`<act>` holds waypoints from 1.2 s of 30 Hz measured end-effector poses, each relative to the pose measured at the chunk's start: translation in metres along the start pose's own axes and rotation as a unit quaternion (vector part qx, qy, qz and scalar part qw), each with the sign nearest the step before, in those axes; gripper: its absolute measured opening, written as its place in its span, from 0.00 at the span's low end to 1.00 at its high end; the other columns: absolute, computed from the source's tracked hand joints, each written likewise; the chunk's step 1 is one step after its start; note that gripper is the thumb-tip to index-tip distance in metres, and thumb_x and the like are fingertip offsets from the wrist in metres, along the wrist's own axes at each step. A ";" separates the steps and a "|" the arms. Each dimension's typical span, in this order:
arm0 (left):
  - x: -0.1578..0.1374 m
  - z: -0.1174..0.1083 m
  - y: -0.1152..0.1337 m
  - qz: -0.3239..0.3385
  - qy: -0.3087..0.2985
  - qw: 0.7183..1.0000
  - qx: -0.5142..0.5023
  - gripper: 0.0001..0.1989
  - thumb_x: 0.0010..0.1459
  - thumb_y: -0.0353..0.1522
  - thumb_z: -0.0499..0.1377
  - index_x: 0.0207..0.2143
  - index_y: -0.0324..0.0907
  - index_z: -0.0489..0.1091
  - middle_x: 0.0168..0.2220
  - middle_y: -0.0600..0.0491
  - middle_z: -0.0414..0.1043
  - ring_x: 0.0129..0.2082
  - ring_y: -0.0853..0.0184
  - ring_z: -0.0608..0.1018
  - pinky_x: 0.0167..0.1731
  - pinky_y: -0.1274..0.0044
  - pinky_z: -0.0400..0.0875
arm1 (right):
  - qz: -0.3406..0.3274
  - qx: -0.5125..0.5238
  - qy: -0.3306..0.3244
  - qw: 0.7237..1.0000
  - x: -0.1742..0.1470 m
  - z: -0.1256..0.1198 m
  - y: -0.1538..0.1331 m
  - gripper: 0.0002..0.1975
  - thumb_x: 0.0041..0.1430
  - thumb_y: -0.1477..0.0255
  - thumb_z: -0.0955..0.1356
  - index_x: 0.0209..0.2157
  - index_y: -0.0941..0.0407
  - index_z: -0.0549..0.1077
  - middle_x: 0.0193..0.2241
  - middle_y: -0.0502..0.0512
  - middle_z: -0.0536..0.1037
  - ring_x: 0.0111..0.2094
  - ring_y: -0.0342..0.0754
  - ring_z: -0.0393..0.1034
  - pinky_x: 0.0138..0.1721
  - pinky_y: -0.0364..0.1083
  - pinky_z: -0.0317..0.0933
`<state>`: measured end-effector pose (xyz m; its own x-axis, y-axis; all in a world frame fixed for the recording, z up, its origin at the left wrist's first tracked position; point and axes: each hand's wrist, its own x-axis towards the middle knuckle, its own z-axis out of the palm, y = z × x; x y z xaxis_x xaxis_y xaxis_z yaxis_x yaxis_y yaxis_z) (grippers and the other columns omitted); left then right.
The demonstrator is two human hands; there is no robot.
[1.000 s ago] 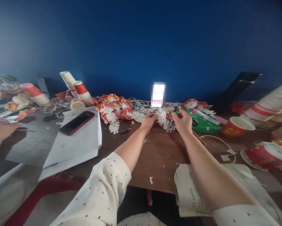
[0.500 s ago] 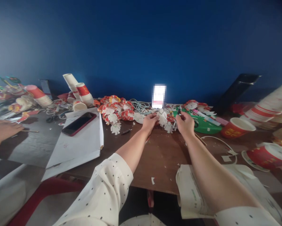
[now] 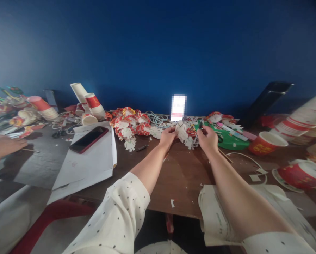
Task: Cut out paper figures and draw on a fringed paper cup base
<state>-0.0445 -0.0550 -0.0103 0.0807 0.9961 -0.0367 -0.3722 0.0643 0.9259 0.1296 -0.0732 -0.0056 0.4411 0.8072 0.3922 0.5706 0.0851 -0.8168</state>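
Observation:
At the back middle of the table, my left hand (image 3: 168, 137) pinches the edge of a white paper cut-out (image 3: 182, 131). More white petal-like paper (image 3: 190, 141) hangs just below and right of it. Close by on the right, my right hand (image 3: 208, 138) is closed around a slim pen (image 3: 200, 125) with a dark upper end. Its lower end lies near the paper and is too small to make out. Red-and-white paper cup crafts (image 3: 131, 123) are heaped left of my left hand.
A blurred bright screen (image 3: 177, 112) stands behind my hands. To the left, a phone (image 3: 89, 139) lies on a white board (image 3: 86, 165); another person's hand (image 3: 8, 146) is beyond. On the right are a green sheet (image 3: 233, 142), a red paper cup (image 3: 268, 143) and stacked cups (image 3: 300, 114).
My hands keep nearly the same place, with the paper cut-out tilted slightly differently. The other person's hand and the thin stick at it have shifted a little.

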 end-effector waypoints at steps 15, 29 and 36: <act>0.012 -0.005 -0.010 0.016 -0.013 0.999 -0.029 0.12 0.47 0.25 0.64 0.37 0.38 0.78 0.33 0.51 0.79 0.31 0.69 0.78 0.44 0.71 0.73 | -0.003 -0.003 0.001 1.000 -0.001 0.001 0.000 0.25 0.50 0.61 0.66 0.46 0.61 0.77 0.31 0.59 0.80 0.33 0.55 0.73 0.42 0.53 0.65; 0.012 -0.006 -0.012 0.008 -0.036 0.999 -0.038 0.19 0.46 0.25 0.63 0.44 0.38 0.77 0.35 0.51 0.80 0.33 0.69 0.78 0.42 0.74 0.72 | -0.007 -0.017 -0.001 1.000 0.000 0.001 0.002 0.25 0.51 0.61 0.65 0.47 0.60 0.76 0.32 0.59 0.79 0.35 0.56 0.73 0.45 0.55 0.64; 0.011 -0.005 -0.010 0.010 -0.045 0.998 -0.049 0.17 0.45 0.24 0.64 0.41 0.38 0.78 0.35 0.51 0.80 0.34 0.69 0.78 0.43 0.75 0.71 | -0.018 0.008 0.003 1.000 -0.002 0.000 0.001 0.28 0.51 0.63 0.66 0.54 0.59 0.74 0.28 0.55 0.78 0.29 0.52 0.71 0.40 0.53 0.65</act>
<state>-0.0440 -0.0447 -0.0221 0.1531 0.9880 0.0188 -0.4624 0.0548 0.8850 0.1293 -0.0751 -0.0073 0.4253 0.7998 0.4236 0.5742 0.1233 -0.8094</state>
